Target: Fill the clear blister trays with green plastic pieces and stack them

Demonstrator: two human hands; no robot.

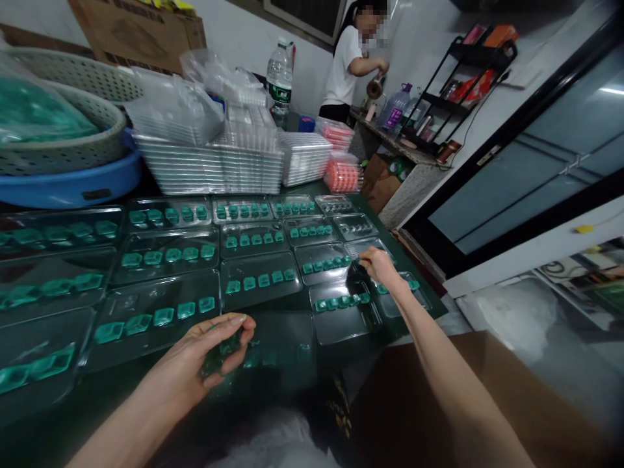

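Rows of clear plastic trays (263, 257) cover the dark green table, and most hold a row of small green translucent cups (164, 316). In the lower middle, my left hand (209, 351) is curled, with green translucent pieces partly showing between its fingers. My right hand (377, 265) reaches over the trays at the right side, thumb and fingertips pinched together. Whatever is in that pinch is too small and dark to make out. Below its wrist lies a tray with green cups (413, 285), partly covered by the forearm.
Stacked clear trays (209, 166) and packs of orange-red pieces (341, 175) stand along the back. A blue basin (73, 188) with perforated baskets is at left. A person (341, 65) in a white top stands at a counter behind. A cardboard box (439, 403) sits front right.
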